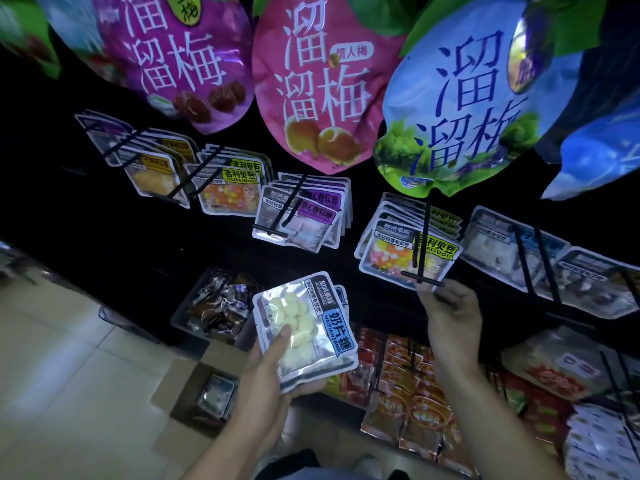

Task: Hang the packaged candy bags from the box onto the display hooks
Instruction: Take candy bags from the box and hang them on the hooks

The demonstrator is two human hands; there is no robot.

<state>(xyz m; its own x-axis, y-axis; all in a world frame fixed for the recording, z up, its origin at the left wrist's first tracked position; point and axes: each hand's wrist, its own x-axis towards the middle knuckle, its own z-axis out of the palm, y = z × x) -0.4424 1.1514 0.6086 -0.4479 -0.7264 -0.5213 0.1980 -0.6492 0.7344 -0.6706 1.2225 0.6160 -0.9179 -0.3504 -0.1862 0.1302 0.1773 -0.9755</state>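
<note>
My left hand (273,368) grips a small stack of silver candy bags (308,327) with pale round candies and a blue label, thumb on the front bag. My right hand (446,313) is raised to the tip of a black display hook (420,277), fingers curled at the hook's end bar just below the hanging bags with a yellow label (405,252). The open cardboard box (204,386) sits on the floor at the lower left, with more bags (216,393) inside.
Several hooks of small bags run across the dark rack, among them a purple-label row (304,209) and white bags (512,247). Large plum bags (322,81) hang overhead. A bin of dark packets (218,303) and red packets (419,403) sit below. Tiled floor lies at left.
</note>
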